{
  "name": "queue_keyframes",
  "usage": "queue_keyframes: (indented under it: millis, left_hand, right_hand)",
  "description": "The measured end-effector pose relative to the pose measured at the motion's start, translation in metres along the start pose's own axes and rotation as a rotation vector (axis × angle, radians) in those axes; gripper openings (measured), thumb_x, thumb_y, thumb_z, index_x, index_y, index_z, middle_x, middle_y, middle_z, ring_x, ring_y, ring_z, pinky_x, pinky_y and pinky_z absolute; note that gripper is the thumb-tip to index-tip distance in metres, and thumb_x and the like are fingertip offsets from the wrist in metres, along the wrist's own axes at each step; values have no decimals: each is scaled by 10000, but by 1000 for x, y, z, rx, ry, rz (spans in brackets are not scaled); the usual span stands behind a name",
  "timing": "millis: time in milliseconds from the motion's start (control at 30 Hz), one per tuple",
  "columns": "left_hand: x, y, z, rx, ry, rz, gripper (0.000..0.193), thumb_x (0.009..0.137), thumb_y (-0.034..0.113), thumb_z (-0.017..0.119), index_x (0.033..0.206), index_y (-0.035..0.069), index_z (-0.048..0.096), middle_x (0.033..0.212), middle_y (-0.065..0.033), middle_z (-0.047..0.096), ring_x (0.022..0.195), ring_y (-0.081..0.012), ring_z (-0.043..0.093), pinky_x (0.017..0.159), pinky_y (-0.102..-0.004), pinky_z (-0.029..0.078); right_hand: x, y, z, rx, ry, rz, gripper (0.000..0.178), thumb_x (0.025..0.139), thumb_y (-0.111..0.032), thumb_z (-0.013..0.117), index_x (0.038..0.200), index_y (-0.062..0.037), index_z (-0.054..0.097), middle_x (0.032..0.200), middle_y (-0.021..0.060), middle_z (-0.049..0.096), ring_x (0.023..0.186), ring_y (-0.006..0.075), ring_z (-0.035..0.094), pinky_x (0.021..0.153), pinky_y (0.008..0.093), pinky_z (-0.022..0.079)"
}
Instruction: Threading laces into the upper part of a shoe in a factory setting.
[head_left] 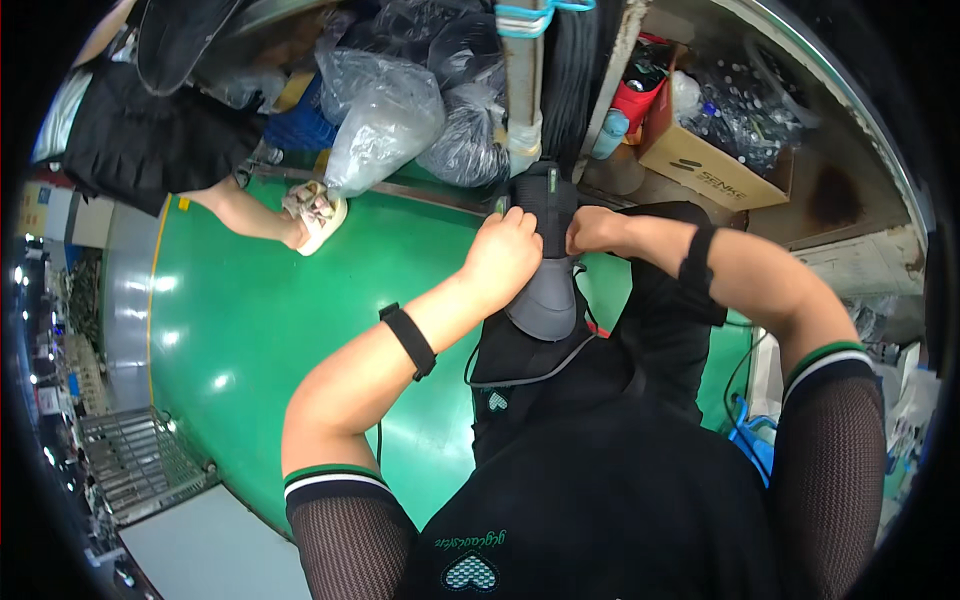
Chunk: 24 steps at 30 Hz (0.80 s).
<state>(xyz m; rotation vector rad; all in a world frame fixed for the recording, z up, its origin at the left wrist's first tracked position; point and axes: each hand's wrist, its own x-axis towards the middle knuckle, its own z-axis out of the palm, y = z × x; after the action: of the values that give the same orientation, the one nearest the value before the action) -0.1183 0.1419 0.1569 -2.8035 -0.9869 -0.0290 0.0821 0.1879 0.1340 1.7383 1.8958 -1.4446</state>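
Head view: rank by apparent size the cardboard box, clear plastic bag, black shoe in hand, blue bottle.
1. clear plastic bag
2. black shoe, partly hidden by both hands; close to the bag, nearer the camera, so unsure
3. cardboard box
4. blue bottle, clearly smallest

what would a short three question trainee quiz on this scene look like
1. True or false: both hands grip the grey and black handheld tool.
2. Which lies nearest the other person's sandalled foot? A) clear plastic bag B) cardboard box C) metal grate
3. What colour is the floor?

Key: 1. True: left hand and right hand both hold it. 2. A. 3. Green.
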Motion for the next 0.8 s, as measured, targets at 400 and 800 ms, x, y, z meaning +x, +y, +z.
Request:
queue_keyframes:
  millis: [400,800]
  left_hand:
    - [23,-14,-11,-394,-405,-167,144,739,243,760,798,115,731,937,-56,653,1020,-258,589,877,-362,485]
    - [3,-1,-15,-171,-199,-44,204,727,183,732,853,34,673,906,-107,597,947,-271,569,778,-364,521]
  right_hand:
    - [3,-1,3,-320,-55,-129,209,746,-176,624,879,-60,736,878,154,711,902,289,686,816,404,531]
    - [0,5,2,-266,-16,-179,188,780,-191,627,870,-62,729,915,136,712,895,321,675,809,408,533]
